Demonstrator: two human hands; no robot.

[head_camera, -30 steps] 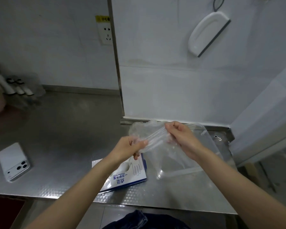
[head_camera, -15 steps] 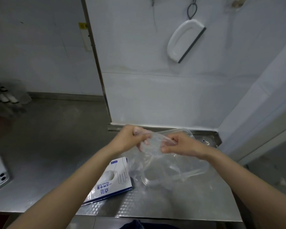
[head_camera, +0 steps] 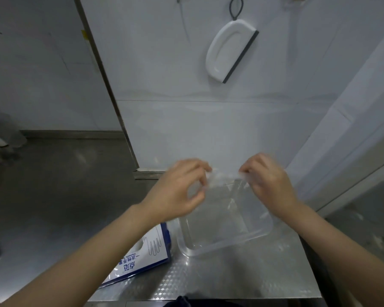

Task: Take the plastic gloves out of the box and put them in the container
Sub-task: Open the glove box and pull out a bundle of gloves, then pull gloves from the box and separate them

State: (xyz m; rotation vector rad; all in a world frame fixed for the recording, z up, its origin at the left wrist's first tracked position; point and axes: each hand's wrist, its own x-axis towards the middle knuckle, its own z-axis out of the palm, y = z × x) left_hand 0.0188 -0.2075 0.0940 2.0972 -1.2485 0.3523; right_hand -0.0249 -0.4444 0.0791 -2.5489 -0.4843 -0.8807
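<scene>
- Looking down from head height at a steel table (head_camera: pixel 53 196) that stands against a white wall (head_camera: pixel 164 63). Two bare forearms reach in from the table's near edge.
- The left hand (head_camera: pixel 182 191) is raised above the table, toward its far edge. Its grip is closed, with thumb and curled fingers pinching one end of a thin, clear plastic glove (head_camera: pixel 223 176).
- The right hand (head_camera: pixel 268 185) is held level with the left, a little apart from it. Its grip is pinched on the other end of the same glove.
- The plastic glove spans the gap between the two hands as a crumpled, see-through strip. It is blurred, so its exact shape cannot be made out. It hangs in the air over the far side of the container (head_camera: pixel 220 248), not inside it.
- The container is a clear, rectangular tub with an open top. It sits on the table toward the right end, below the hands. Its walls are transparent, and what lies inside cannot be told.
- The box (head_camera: pixel 149 251) is flat, white with a blue border, and printed with an outline drawing of a glove. It lies on the table just beside the container's left side, close to the near edge, and the left forearm partly covers it.
- A white scraper (head_camera: pixel 228 49) with a dark blade hangs on the wall above the right hand.
</scene>
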